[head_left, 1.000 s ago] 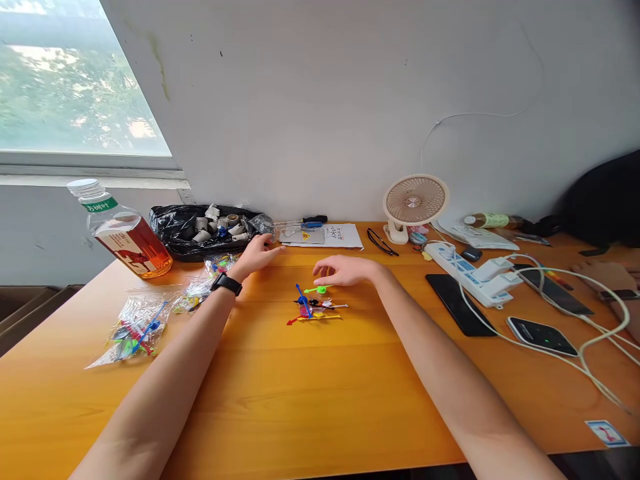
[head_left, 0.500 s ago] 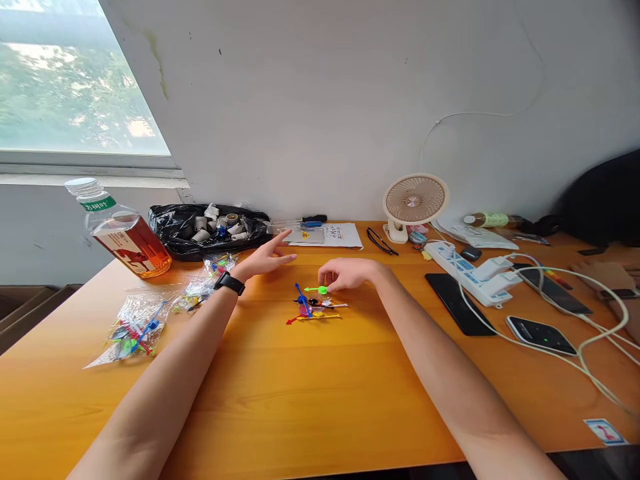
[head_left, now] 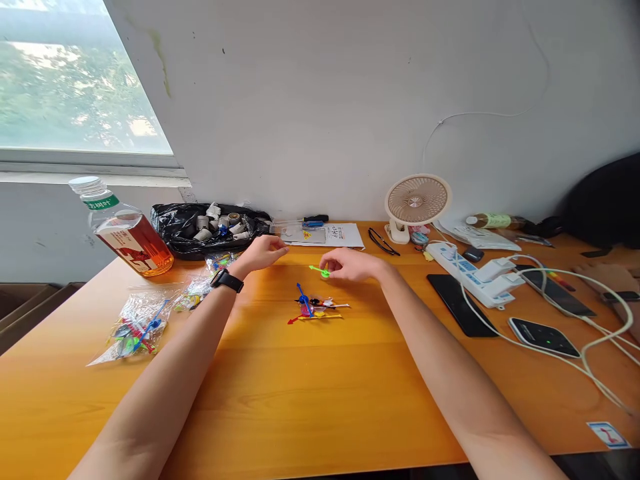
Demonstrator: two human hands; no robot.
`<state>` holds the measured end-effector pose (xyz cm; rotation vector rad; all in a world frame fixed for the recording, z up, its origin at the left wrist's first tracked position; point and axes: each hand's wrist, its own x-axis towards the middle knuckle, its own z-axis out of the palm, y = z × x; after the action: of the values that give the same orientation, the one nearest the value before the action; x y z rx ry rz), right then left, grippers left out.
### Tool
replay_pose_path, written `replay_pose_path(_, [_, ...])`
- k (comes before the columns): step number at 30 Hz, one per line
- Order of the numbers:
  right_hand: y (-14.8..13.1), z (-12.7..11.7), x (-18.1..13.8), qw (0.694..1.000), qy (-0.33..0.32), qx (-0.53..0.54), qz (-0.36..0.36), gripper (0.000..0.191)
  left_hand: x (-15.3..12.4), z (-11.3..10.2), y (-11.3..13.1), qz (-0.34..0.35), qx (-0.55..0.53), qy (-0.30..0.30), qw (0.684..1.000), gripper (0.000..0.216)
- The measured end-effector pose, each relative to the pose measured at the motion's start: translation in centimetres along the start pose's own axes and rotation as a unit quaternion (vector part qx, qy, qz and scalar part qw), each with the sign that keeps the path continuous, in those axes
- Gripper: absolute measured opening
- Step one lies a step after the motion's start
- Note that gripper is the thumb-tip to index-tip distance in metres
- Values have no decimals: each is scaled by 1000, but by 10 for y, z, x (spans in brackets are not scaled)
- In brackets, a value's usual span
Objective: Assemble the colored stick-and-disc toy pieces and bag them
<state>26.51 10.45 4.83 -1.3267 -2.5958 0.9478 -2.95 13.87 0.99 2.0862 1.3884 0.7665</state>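
My right hand [head_left: 353,265] pinches a green plastic arrow spinner [head_left: 325,273] at its round hub, its tip pointing left, just above the table. Nearer to me lies a small pile of arrow spinners: a blue one [head_left: 303,300] on top, a red one [head_left: 294,321], a yellow one [head_left: 327,316], a white one [head_left: 340,305] and a black one [head_left: 315,301]. My left hand [head_left: 263,255], with a black watch on the wrist, hovers left of the green spinner. Its fingers are drawn together, and nothing shows in them.
Clear bags of coloured spinners [head_left: 135,327] lie on the left, by a tea bottle [head_left: 133,240] and a black plastic bag [head_left: 185,233]. A fan [head_left: 417,200], power strip [head_left: 470,273], phone [head_left: 460,303] and cables are on the right. Another person's forearm [head_left: 613,280] rests at the far right.
My right hand has moved the green spinner slightly away from the pile, towards the wall. My left hand's spread fingers have drawn together.
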Motion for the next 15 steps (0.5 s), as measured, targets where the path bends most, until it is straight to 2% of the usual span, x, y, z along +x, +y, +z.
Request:
replay_pose_path(2, [2,4,5,995,43,84,-20,24,-3,-2,7,-3,-28,-95,995,39])
replay_pose_path(5, [5,10,12,980,80,180,-27,23,-12,0,23,-26,-100,-268,958,38])
replay_pose_path(7, [6,14,17,973,108,203,-21,20,-17,6,35,-43,-154,-330,930,38])
replay_pose_path(10, [7,21,24,966,158,204,-9,14,-21,16,49,-41,-220,-357,907,40])
replay_pose_path(12, [7,28,29,963,179,203,-1,10,-18,18,48,-20,-212,-356,910,36])
replay_pose_path(14, [6,37,35,961,188,205,-1,8,-15,17,39,-6,-167,-302,938,32])
replay_pose_path(15, [4,42,38,960,193,204,-4,10,-13,16,32,-8,-144,-249,958,31])
